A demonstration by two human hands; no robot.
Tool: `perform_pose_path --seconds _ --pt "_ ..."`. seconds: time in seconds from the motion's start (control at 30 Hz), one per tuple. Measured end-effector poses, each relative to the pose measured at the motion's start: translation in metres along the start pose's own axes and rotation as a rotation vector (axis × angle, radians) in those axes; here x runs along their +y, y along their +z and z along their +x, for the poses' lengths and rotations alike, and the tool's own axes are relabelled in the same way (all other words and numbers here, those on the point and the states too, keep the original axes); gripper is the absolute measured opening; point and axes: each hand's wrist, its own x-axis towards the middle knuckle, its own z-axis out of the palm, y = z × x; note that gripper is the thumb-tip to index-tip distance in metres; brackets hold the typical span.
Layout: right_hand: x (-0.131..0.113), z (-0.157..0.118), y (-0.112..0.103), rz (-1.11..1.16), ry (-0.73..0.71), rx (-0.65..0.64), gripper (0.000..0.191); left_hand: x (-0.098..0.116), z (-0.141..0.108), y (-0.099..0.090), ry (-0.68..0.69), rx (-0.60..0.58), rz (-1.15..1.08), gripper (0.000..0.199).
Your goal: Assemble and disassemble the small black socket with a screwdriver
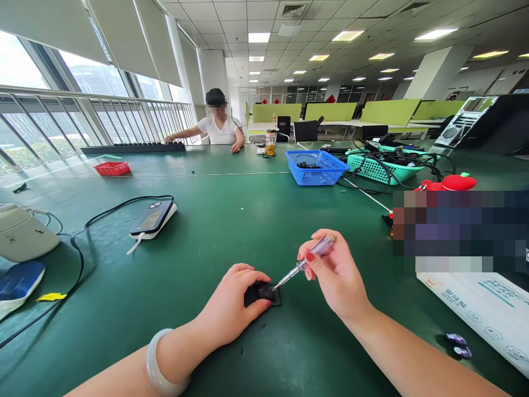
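My left hand (pixel 235 295) is closed around a small black square part (pixel 266 292), pinning it flat to the green table between thumb and fingers. My right hand (pixel 336 270) grips a screwdriver (pixel 308 260) with a clear purplish handle. Its metal shaft slants down to the left, and the tip meets the top of the black part. Whether the tip sits in a screw is too small to tell. The left side of the part is hidden under my left fingers.
On the green table (pixel 206 231) a phone (pixel 154 215) lies left. Blue (pixel 316 175) and teal (pixel 380 168) baskets stand beyond, the teal one trailing cables. A white packet (pixel 487 314) and small purple objects (pixel 458 344) lie right. Across the table sits a person (pixel 221 129) near a red tray (pixel 112 169).
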Motion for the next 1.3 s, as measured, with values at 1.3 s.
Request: perform_pose_path --seconds 1.3 --pt "0.011 -0.002 -0.003 -0.349 -0.114 -0.075 0.023 -0.003 0.002 0.004 0.019 0.012 -0.022 0.029"
